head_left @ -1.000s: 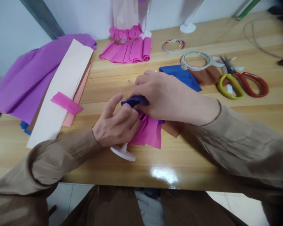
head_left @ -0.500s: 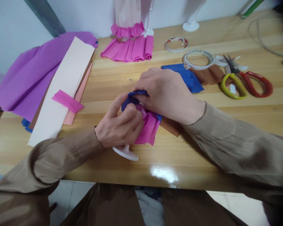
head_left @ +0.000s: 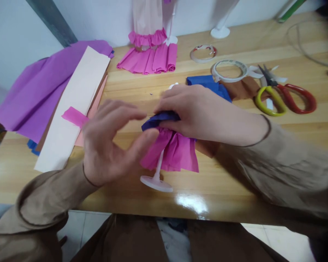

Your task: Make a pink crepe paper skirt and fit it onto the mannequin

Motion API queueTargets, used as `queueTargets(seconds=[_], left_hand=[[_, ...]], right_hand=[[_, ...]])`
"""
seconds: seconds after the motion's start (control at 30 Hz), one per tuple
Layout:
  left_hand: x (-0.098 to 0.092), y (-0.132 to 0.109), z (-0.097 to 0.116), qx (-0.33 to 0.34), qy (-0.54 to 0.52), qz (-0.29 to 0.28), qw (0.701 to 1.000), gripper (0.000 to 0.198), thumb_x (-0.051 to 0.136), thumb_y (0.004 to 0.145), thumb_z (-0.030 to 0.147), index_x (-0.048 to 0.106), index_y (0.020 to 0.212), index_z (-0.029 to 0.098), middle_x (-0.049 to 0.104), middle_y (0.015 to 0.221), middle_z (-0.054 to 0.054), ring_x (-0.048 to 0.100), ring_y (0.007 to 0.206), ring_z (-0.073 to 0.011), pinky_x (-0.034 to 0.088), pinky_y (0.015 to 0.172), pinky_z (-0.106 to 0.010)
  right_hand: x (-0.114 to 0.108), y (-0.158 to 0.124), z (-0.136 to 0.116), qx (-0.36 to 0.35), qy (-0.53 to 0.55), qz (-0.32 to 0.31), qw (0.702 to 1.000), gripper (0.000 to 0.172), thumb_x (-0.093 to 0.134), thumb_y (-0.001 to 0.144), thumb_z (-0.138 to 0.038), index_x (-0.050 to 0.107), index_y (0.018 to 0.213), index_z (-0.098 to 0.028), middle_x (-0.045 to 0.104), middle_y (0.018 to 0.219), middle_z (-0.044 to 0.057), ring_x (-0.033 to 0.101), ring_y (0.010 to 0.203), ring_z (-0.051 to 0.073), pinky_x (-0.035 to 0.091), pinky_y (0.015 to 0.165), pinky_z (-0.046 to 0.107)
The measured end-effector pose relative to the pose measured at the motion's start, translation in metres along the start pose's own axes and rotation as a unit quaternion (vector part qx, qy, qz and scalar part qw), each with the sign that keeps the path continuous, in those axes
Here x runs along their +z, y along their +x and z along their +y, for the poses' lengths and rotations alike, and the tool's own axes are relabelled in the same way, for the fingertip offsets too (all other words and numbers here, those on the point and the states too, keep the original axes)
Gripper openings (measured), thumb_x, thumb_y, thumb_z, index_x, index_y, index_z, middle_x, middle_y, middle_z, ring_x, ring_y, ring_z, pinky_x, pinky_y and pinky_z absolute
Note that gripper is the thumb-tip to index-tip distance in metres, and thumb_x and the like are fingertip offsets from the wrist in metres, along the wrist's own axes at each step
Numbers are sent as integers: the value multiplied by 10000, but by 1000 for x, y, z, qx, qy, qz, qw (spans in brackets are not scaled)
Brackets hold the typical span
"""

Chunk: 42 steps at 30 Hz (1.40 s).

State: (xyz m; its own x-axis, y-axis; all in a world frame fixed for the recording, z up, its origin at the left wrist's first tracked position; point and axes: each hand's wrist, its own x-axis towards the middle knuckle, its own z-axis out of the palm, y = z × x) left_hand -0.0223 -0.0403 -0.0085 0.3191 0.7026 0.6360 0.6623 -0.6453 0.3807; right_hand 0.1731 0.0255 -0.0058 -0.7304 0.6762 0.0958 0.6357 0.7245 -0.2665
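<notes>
My right hand (head_left: 191,112) pinches a strip of blue crepe paper (head_left: 161,118) around the upper part of a small white stand. Below the blue strip flares a gathered pink crepe paper skirt (head_left: 180,154). The stand's thin post and round white base (head_left: 157,183) show under the skirt, tilted over the table; a white tip (head_left: 174,85) peeks out beyond my knuckles. My left hand (head_left: 111,142) is beside the skirt, slightly blurred, thumb and fingers spread around nothing. What lies under my right fingers is hidden.
Purple (head_left: 43,87) and cream paper (head_left: 68,105) lie at left. Scissors (head_left: 284,94), a tape roll (head_left: 230,71), a thinner ring (head_left: 203,53), blue paper (head_left: 207,85) and brown paper (head_left: 241,89) lie at right. At the back hangs a pink-trimmed dress (head_left: 147,22) above pleated pink paper (head_left: 150,60).
My left hand has let go of the blue paper, opened and drawn back to the left. The stand's base has shifted slightly right, and more of the pink skirt and post shows.
</notes>
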Motion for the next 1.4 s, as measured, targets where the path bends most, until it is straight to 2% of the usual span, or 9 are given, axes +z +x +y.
queueTargets(seconds=[0.17,0.3,0.4,0.47,0.53,0.7,0.9,1.07,1.4], left_hand=[[14,7,-9,-127,22,-161,979,249,732,752,382,637,897,202,681,862,-25,623,779,-175,482,684,-312],[32,7,-18,-202,-16,-140,969,159,715,750,315,602,773,205,634,724,4,569,684,-149,419,628,-280],[39,8,-27,-254,-71,-121,957,174,728,729,305,602,788,200,624,690,15,551,646,-138,389,594,-273],[41,7,-31,-287,-98,-136,943,228,753,701,331,610,809,191,625,677,19,549,629,-135,383,582,-271],[43,6,-33,-308,-109,-153,933,231,759,683,333,616,779,179,625,671,16,546,631,-135,388,583,-273],[46,4,-35,-322,-131,-156,924,60,675,707,208,623,699,180,603,649,25,533,670,-140,410,595,-272],[48,7,-30,-334,-203,-132,911,122,696,677,201,580,642,191,547,587,39,485,566,-114,383,506,-260],[47,14,-21,-333,-223,-133,906,128,691,676,218,577,667,161,574,615,31,515,586,-106,412,531,-235],[51,15,-15,-294,-182,-123,930,125,681,684,197,562,659,172,598,624,16,527,598,-113,420,519,-226]], right_hand=[[-10,-15,-3,-61,-9,62,996,198,602,844,-219,695,1018,-213,679,1092,84,623,998,255,501,816,380],[-14,-36,-22,-104,-69,191,974,221,487,935,-253,695,861,-245,708,963,69,638,857,231,499,702,376],[-4,-48,-34,-137,-34,142,980,257,455,920,-183,689,831,-242,714,863,36,619,681,175,438,533,322],[7,-50,-37,-128,-44,79,988,270,450,877,-85,687,916,-207,724,935,47,615,665,164,419,527,300],[18,-48,-39,-112,-72,53,990,262,456,867,-61,684,947,-163,719,953,77,631,707,180,429,568,300],[34,-37,-39,-80,-110,51,989,274,416,931,-78,655,1060,-118,692,962,101,642,739,201,384,548,308],[46,-38,-29,-99,-163,125,974,286,418,953,-104,666,817,-148,689,859,69,614,659,184,361,528,316],[45,-50,-17,-143,-145,159,966,352,363,972,-96,687,840,-128,702,852,81,608,660,176,423,559,313],[46,-68,-4,-146,-134,178,964,419,292,1001,-169,699,902,-162,705,921,92,609,759,176,481,619,306]])
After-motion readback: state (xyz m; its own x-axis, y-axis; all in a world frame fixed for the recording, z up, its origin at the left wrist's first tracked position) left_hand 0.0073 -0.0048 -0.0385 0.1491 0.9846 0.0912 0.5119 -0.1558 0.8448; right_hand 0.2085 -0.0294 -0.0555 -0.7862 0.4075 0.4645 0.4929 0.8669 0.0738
